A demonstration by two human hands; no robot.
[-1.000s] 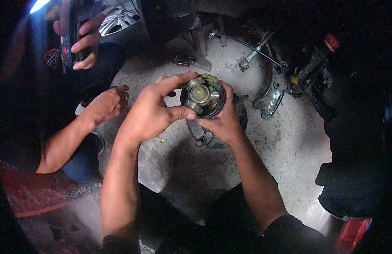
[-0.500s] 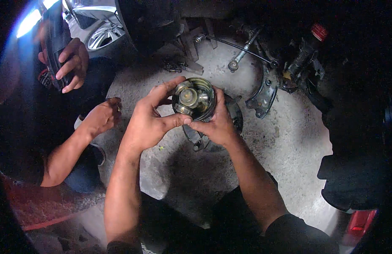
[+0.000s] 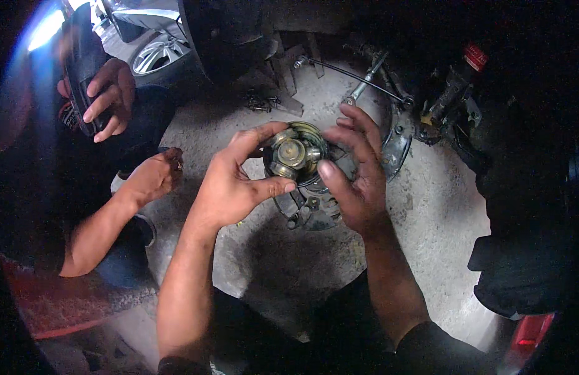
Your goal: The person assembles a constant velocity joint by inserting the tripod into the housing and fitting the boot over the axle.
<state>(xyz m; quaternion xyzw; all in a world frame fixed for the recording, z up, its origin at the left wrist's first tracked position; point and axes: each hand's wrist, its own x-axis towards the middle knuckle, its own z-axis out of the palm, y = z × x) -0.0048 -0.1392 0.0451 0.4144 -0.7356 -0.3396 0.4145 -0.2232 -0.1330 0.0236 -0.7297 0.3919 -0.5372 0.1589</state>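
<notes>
In front of me is a CV joint: a greasy tripod with round rollers [image 3: 292, 154] sits inside a dark round cup [image 3: 312, 130]. My left hand [image 3: 230, 178] grips it from the left, with the thumb at the near side and the index finger across the far rim. At the right of the cup is my right hand [image 3: 362, 181], its fingers bent and apart, the thumb tip close to the rollers. Whether those fingertips still touch the rim I cannot tell. Below the joint, a dark metal hub part [image 3: 314, 215] lies on the floor, partly covered.
On the left a co-worker's hand [image 3: 108, 100] holds a dark device; the other hand [image 3: 155, 178] is bent near my left forearm. Bolts [image 3: 261, 102], a thin link rod [image 3: 358, 80], a dark metal arm [image 3: 399, 147] and a red-capped bottle [image 3: 475, 56] surround the concrete floor [image 3: 258, 262].
My right hand has let go of its grip on the cup and moved right, its fingers spreading. The joint has shifted slightly right and nearer, with the tripod showing more fully.
</notes>
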